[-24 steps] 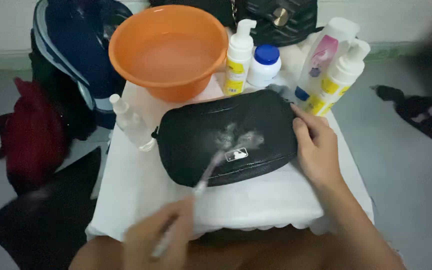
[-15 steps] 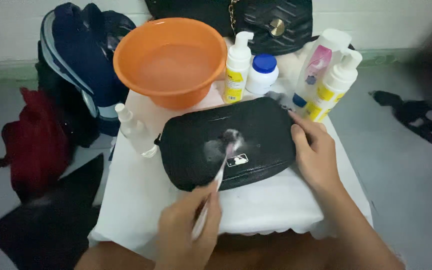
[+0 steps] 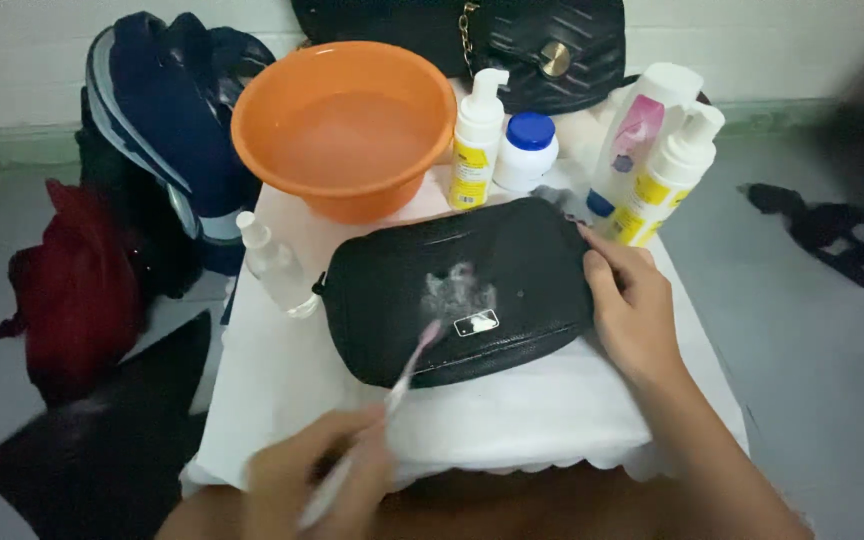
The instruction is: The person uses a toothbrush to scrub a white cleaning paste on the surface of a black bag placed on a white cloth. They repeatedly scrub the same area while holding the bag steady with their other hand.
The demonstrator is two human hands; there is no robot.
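Closest to the camera, the left hand [image 3: 317, 480] has its fingers wrapped around a thin pale toothbrush [image 3: 392, 395], a bit blurry, with the bristle end angled up and touching the black textured leather pouch [image 3: 457, 290]. The brush head sits right at the lower edge of a whitish foamy patch [image 3: 457, 290] smeared on the middle of the pouch, just beside a small silver metal tag [image 3: 476, 322].

The pouch lies flat in the middle of a small desk covered with a white cloth [image 3: 282, 380]. The right hand [image 3: 632, 310] rests on the pouch's right end, fingers spread fairly flat and pressing down on it rather than curled around anything.

Just left of the pouch there's a small clear plastic bottle [image 3: 274, 265] lying tilted. Behind it sits a round orange plastic basin [image 3: 344, 125] with water in it. To the right of the basin, a white pump bottle with a yellow label [image 3: 476, 140], then a squat white jar with a blue lid [image 3: 527, 150], and further right a tall white bottle with a pink label [image 3: 642, 130] next to another white pump bottle with a yellow label [image 3: 667, 180].

At the far back, a black quilted handbag with a gold clasp [image 3: 532, 40]. Off the desk on the left, a navy backpack [image 3: 172, 130] and a red bag [image 3: 72, 290] on the floor.
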